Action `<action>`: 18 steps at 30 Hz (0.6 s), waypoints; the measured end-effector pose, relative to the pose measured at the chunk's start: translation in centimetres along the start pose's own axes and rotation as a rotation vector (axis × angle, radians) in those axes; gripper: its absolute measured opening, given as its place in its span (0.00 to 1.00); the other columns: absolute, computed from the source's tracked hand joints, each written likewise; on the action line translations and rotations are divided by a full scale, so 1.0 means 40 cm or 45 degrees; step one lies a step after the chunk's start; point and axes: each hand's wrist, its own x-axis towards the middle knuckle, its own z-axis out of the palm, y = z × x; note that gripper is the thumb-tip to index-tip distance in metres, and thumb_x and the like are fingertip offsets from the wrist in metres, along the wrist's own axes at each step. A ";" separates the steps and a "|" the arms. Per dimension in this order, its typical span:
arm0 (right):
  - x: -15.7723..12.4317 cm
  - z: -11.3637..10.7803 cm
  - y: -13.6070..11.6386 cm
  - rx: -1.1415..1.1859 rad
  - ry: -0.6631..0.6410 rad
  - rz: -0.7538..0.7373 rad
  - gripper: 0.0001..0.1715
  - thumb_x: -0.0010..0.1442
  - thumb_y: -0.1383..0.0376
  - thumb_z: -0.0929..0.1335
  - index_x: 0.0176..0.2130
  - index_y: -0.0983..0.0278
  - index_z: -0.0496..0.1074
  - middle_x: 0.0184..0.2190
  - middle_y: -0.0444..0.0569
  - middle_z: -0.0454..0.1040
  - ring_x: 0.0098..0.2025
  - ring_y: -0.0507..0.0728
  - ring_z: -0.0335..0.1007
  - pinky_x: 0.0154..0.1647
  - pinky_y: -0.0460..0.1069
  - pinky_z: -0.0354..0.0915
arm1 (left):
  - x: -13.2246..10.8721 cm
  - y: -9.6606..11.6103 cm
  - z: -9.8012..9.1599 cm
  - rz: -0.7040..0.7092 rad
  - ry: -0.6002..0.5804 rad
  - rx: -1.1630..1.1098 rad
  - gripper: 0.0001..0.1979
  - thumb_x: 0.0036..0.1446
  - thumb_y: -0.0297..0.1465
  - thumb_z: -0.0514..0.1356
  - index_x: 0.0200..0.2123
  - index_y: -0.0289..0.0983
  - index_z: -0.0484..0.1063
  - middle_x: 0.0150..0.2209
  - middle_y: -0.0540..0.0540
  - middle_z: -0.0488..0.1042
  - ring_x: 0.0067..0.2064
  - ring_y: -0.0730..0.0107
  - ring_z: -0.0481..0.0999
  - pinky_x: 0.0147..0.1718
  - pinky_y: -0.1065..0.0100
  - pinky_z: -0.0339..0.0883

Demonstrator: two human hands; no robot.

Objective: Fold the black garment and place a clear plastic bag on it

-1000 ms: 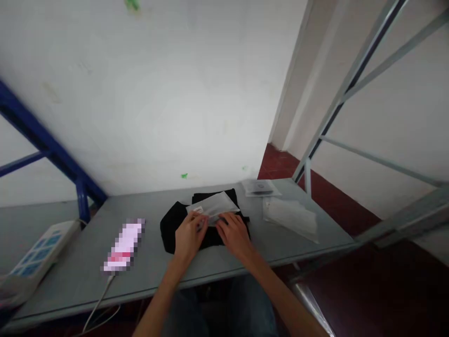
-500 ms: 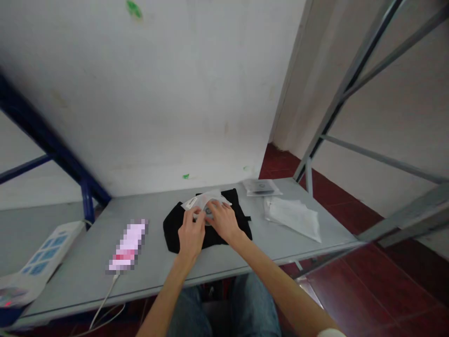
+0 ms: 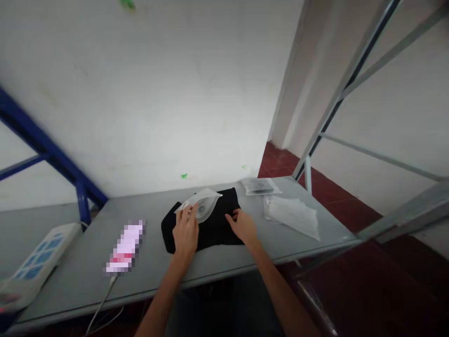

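A folded black cloth item [image 3: 215,231] lies flat on the grey table in front of me. On its upper left part rests a translucent plastic bag [image 3: 207,199] with a round grey mark, its mouth bowed apart. My left hand [image 3: 185,229] grips the near left edge of this bag, fingers on top. My right hand [image 3: 243,225] is at the right edge of the black cloth, thumb and forefinger drawn together on it. The small tab on that edge is hidden behind the hand.
Right of the cloth lie a packed clear bag [image 3: 261,186] and a stack of flat white bags [image 3: 293,216]. On the left are a blurred-out phone [image 3: 125,247] with a white cable [image 3: 101,304] and a power strip [image 3: 44,252]. A wall [image 3: 189,154] borders the table's back.
My right hand has left the plastic bag and moved right to the cloth's edge. My left hand still holds the bag, whose mouth now gapes wider.
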 end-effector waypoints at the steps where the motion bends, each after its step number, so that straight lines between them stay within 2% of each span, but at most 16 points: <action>1: 0.012 0.000 0.001 0.000 -0.099 0.038 0.22 0.68 0.49 0.68 0.50 0.63 0.75 0.40 0.55 0.83 0.46 0.64 0.81 0.42 0.52 0.70 | 0.002 0.000 -0.001 -0.006 -0.005 -0.009 0.24 0.66 0.24 0.52 0.62 0.44 0.73 0.53 0.40 0.77 0.55 0.50 0.72 0.39 0.62 0.77; 3: 0.035 0.000 -0.003 -0.008 -0.212 0.079 0.24 0.67 0.47 0.69 0.48 0.64 0.76 0.40 0.58 0.83 0.49 0.66 0.80 0.44 0.54 0.70 | 0.007 -0.001 -0.005 -0.021 -0.021 -0.017 0.25 0.66 0.23 0.52 0.62 0.44 0.73 0.53 0.40 0.77 0.56 0.49 0.72 0.41 0.61 0.77; 8: 0.074 0.005 -0.015 0.006 -0.286 0.103 0.27 0.63 0.45 0.71 0.47 0.65 0.76 0.44 0.60 0.82 0.50 0.67 0.80 0.46 0.54 0.70 | 0.013 -0.002 -0.008 -0.070 -0.062 -0.017 0.25 0.65 0.23 0.54 0.63 0.43 0.72 0.55 0.40 0.76 0.57 0.49 0.71 0.40 0.61 0.77; 14: 0.098 0.024 -0.009 0.072 -0.312 0.146 0.38 0.59 0.45 0.73 0.56 0.69 0.72 0.51 0.64 0.80 0.54 0.68 0.78 0.48 0.55 0.70 | 0.008 -0.006 0.002 -0.027 -0.050 0.017 0.25 0.66 0.23 0.53 0.62 0.42 0.72 0.54 0.40 0.77 0.56 0.50 0.72 0.38 0.63 0.77; 16: 0.109 0.031 -0.007 0.094 -0.319 0.147 0.39 0.58 0.45 0.74 0.56 0.71 0.72 0.51 0.66 0.80 0.54 0.68 0.78 0.48 0.55 0.71 | 0.008 -0.006 0.005 -0.012 -0.043 0.030 0.25 0.65 0.23 0.53 0.62 0.42 0.73 0.54 0.40 0.77 0.56 0.51 0.72 0.37 0.64 0.77; 18: 0.120 0.035 -0.006 0.121 -0.321 0.119 0.36 0.56 0.46 0.75 0.52 0.70 0.76 0.48 0.65 0.81 0.51 0.69 0.79 0.46 0.54 0.71 | 0.010 -0.005 0.005 -0.011 -0.055 0.057 0.24 0.65 0.23 0.53 0.62 0.42 0.73 0.54 0.40 0.77 0.56 0.52 0.72 0.37 0.65 0.77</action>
